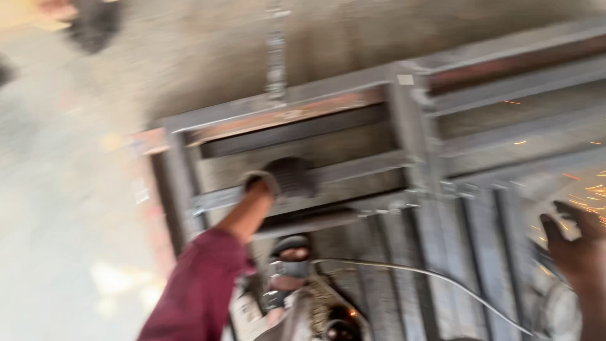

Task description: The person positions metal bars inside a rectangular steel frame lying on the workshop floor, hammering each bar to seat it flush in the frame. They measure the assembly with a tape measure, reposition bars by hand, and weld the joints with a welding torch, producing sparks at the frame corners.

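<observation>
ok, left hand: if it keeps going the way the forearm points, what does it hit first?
Left hand already lies against the grey metal frame, by its lower crossbar; that bar comes first. The picture is blurred, so depth is uncertain.

A metal fabrication workshop, seen through motion blur. The central landmark is a large grey frame of welded steel bars and square tubes (404, 136), its crosspieces bearing patches of orange-brown rust. To the right of the frame, a spray of bright orange sparks (584, 189) flies across the metal, as produced by grinding or cutting. Below the frame, a thin grey cable (435, 278) curves over upright steel sections. Above and to the left of the frame lies a bare, dusty grey concrete floor (69, 189). Rough steel stock, sparks and a trailing cable together indicate metalworking premises rather than a domestic setting.
</observation>
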### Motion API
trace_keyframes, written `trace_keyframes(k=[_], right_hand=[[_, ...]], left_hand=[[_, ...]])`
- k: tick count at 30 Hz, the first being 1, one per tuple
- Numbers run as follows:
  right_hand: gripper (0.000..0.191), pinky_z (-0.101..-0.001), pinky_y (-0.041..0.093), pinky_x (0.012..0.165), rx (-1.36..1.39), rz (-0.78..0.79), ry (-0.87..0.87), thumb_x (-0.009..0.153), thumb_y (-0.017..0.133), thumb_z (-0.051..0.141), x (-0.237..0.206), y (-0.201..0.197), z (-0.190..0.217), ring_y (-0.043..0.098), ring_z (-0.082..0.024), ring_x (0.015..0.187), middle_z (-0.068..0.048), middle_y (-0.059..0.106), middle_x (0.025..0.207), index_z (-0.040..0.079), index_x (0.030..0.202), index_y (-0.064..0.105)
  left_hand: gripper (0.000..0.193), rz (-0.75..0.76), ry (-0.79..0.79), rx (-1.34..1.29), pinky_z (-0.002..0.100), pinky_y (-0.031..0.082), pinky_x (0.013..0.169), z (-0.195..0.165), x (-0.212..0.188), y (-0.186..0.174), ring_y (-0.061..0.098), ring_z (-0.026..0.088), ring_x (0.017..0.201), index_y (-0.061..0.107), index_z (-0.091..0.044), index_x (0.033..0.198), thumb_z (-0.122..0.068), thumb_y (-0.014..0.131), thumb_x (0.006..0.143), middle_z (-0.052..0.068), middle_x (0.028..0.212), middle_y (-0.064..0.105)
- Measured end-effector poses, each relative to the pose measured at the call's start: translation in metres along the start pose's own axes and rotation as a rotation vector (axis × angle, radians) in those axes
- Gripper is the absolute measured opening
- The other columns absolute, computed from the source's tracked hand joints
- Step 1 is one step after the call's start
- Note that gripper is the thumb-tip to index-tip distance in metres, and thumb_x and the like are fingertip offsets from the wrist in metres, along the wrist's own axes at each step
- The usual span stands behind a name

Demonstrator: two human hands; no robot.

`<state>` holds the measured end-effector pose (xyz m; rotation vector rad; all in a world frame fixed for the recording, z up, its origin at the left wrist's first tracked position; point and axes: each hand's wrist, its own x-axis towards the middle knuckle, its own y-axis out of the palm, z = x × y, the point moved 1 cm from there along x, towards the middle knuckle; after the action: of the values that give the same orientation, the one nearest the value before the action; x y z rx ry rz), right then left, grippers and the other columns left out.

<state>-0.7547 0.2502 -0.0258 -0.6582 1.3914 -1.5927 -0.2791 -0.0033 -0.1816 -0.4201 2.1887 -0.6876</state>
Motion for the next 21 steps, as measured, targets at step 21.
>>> trace_keyframes(k=[21], right_hand=[[0.044,-0.0448,0.055,0.081,-0.344,0.301,-1.186,0.092,0.064,0.034,-0.08,0.156,0.349,0.063,-0.028,0.094,-0.015,0.064,0.103,-0.001,0.117,0.064]], left_hand=[[0.069,0.203,-0.069,-0.184,0.042,0.057,0.08,-0.083,-0.015,-0.051,0.073,0.032,0.088,0.071,-0.004,0.11,-0.055,0.08,0.064,0.016,0.095,0.077]])
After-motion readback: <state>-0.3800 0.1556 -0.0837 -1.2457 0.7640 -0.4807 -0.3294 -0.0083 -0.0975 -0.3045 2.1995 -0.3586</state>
